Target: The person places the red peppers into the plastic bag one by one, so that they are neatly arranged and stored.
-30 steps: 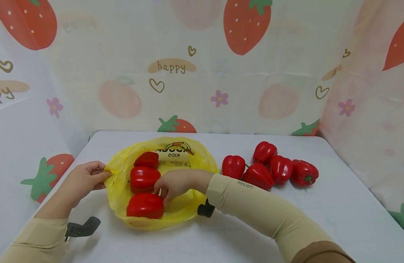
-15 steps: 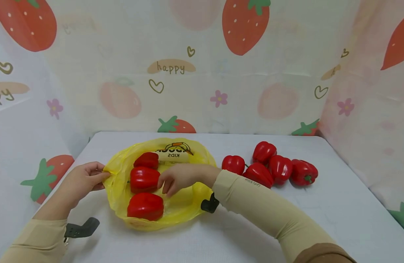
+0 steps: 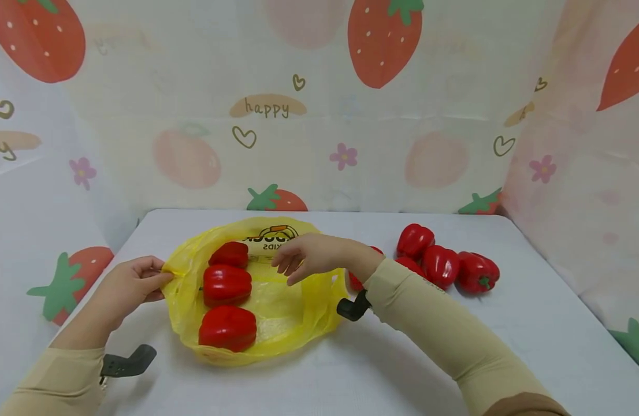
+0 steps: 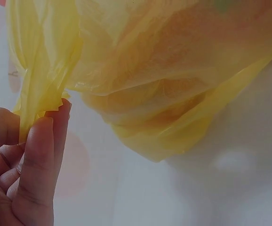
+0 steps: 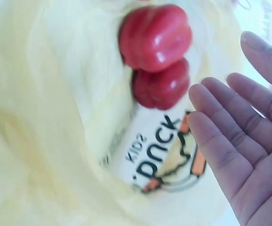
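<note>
My left hand pinches the rim of a yellow plastic bag between thumb and fingers. In the left wrist view the gathered film comes up out of that pinch. The bag lies with its mouth spread, and 3 red bell peppers sit in a column along its left side: a far one, a middle one and a near one. Over the bag's right half hovers my right hand, holding nothing; the right wrist view shows its fingers extended, with two peppers beyond.
Several more red bell peppers are grouped on the white table right of the bag, some partly behind my right forearm. A strawberry-print cloth encloses the back and sides. A dark camera mount juts from the right wrist.
My right hand has left the near pepper, its fingers loosening, and has risen toward the right and the back of the bag. The left hand keeps its pinch on the rim.
</note>
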### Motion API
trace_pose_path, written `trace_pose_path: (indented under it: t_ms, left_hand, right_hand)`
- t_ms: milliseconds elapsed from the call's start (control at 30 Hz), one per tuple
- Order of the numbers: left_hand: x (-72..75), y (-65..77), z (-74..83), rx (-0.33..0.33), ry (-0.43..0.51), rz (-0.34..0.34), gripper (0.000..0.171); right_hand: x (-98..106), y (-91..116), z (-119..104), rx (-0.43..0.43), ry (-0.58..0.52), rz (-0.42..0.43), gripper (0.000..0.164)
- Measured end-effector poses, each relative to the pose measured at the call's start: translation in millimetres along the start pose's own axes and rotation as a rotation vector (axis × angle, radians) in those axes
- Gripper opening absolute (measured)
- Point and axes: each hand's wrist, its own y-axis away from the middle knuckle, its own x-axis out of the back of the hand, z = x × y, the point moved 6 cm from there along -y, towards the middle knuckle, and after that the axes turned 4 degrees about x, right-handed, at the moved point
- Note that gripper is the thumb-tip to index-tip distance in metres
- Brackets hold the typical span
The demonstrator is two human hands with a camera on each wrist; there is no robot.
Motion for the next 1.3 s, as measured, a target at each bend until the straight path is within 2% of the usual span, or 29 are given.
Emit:
trace_pose_path:
  t_ms: [300, 567, 967, 1100, 1300]
  left_hand:
    - [-0.5, -2.3, 1.0, -0.009, -0.003, -0.004, 0.043]
    - [-3.6, -2.3, 1.2, -0.010, -0.029, 0.004, 0.043]
    - [-2.7, -3.3, 5.8, -0.009, 0.011, 0.006, 0.043]
    - [-2.4, -3.1, 6.8, -0.018, 0.018, 0.015, 0.043]
    - [-1.6, -2.7, 5.5, -0.022, 0.030, 0.019, 0.046]
  right_hand:
    - [28.1, 37.9, 16.6, -0.054, -0.005, 0.116, 0.034]
    - [46.6, 79.1, 35.2, -0.173, -0.054, 0.227, 0.037]
    - [75.9, 157.6, 66.7, -0.201, -0.138, 0.378, 0.037]
    - [84.5, 186.4, 80.8, -0.221, -0.128, 0.444, 0.038]
    - [89.3, 228.1, 102.9, -0.336, -0.074, 0.507, 0.043]
